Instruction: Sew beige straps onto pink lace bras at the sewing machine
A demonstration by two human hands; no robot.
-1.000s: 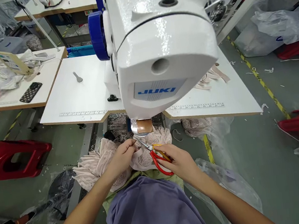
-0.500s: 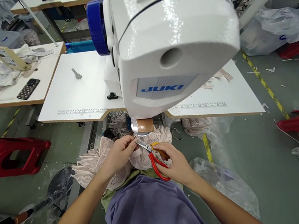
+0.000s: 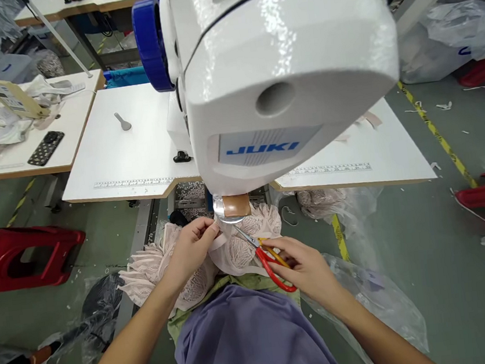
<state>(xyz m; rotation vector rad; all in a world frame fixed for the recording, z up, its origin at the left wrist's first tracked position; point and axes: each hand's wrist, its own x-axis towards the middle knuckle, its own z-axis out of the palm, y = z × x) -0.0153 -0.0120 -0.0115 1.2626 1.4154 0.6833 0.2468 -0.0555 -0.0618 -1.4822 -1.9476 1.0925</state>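
Observation:
My right hand (image 3: 307, 265) grips a pair of scissors (image 3: 264, 252) with one red and one yellow handle loop. The blades point up and left, just below the sewing machine's foot area, and look nearly closed. My left hand (image 3: 194, 243) pinches the pale strip edge of a light pink lace bra (image 3: 239, 252) at the left of the machine head. More pleated lace (image 3: 143, 272) spreads out beneath my left wrist. The white sewing machine (image 3: 277, 102) stands right above both hands and hides the needle.
The white machine table (image 3: 128, 142) extends to both sides, with a small grey tool (image 3: 122, 122) on its left part. A phone (image 3: 46, 148) lies on the neighbouring table. Red stools (image 3: 27, 256) stand left and right. Plastic bags (image 3: 369, 296) lie on the floor.
The scissors and my right hand have moved down and right, away from my left hand. My left hand keeps its pinch on the bra and has shifted only slightly.

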